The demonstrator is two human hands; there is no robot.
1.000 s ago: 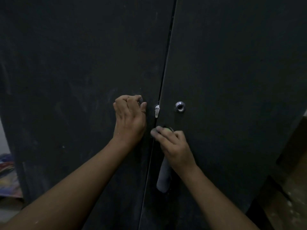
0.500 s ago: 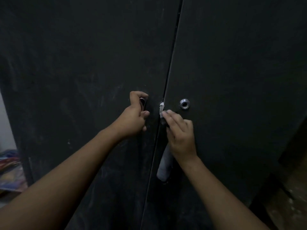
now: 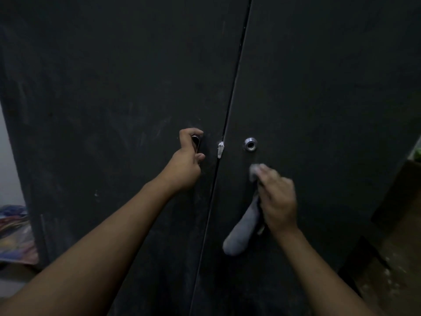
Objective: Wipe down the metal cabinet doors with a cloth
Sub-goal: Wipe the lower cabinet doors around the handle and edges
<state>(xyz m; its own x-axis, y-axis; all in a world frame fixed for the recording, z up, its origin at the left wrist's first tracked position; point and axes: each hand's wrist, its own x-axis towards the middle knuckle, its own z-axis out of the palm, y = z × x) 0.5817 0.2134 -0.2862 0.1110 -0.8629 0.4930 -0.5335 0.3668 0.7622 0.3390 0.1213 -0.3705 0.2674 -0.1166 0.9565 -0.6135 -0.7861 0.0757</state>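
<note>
1. Straight ahead, two dark cabinet doors, the left door point(image 3: 114, 110) and the right door point(image 3: 330, 87), both closed and meeting at a thin vertical seam point(image 3: 237, 76); pale smudges and scratches across the left one.
2. On the left door, just beside the seam, a small shiny handle point(image 3: 196, 141), gripped by the left hand point(image 3: 185, 165), fingers curled over its top and thumb tucked beneath.
3. On the seam itself, level with the handle, a small white scrap point(image 3: 220, 149); too small to tell the material.
4. On the right door, near the seam and at the same height, a round silver lock point(image 3: 250, 144) with a dark hole in its middle.
5. Below the lock and apart from it, the right hand point(image 3: 276, 197), blurred, closed round a grey cloth point(image 3: 239, 236) and holding it against the right door.
6. Past the fingertips, a bunched pale end of the cloth against the metal; under the wrist, the longer end hanging loose down the door, rounded at the bottom.
7. At the lower left edge, beside the cabinet, a patch of colourful fabric point(image 3: 16, 233); at the lower right, a brownish floor point(image 3: 387, 281) with pale specks.
</note>
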